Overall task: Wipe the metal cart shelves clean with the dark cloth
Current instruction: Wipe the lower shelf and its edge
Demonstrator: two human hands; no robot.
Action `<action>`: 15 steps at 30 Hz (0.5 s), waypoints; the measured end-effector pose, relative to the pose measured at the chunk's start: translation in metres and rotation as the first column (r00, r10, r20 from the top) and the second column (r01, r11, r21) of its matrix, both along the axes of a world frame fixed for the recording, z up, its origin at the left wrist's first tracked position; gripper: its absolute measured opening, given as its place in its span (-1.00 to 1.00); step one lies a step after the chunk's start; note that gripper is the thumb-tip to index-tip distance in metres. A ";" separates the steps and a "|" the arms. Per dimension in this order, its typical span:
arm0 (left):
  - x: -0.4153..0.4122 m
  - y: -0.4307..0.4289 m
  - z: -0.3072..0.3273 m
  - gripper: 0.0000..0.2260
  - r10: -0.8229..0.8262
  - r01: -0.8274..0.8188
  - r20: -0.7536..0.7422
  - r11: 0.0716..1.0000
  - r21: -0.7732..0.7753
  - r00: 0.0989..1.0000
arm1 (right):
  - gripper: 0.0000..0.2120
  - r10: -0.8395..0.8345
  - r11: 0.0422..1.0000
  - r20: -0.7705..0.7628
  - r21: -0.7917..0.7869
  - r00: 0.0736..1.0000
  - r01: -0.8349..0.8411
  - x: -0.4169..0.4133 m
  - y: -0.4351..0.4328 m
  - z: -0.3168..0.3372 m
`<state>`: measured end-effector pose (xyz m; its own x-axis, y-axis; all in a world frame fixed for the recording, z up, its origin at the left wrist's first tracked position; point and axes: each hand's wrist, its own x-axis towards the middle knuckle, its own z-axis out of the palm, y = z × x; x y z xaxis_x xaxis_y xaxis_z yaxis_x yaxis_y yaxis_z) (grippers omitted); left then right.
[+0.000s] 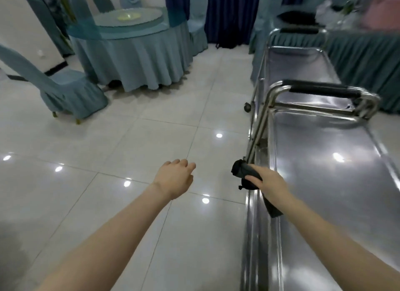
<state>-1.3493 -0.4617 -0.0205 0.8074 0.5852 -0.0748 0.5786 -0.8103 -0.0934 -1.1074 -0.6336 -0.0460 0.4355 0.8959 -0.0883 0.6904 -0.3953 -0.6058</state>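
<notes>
r grip (pixel 268 184) curled round dark cloth (pixel 243 171), bunch poking past it, at cart shelf (pixel 324 182) rim; l grip (pixel 173 178) loose, empty.

My right hand (pixel 269 183) grips the dark cloth (pixel 243 171) at the left rim of the metal cart (pixel 324 182), by the foot of its handle (pixel 324 89) post. The cloth's tail lies under my wrist. Left of the cart, my left hand (pixel 173 178) hovers over the floor tiles (pixel 108 139), fingers (pixel 190 166) loosely curled, holding nothing. Beyond the handle stands a second cart (pixel 303 63).
</notes>
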 end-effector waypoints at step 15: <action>0.140 0.143 -0.031 -0.68 -0.534 0.548 0.138 0.830 -0.101 0.834 | -0.65 -0.509 0.858 -0.015 -0.094 0.861 0.505 -0.001 0.058 -0.022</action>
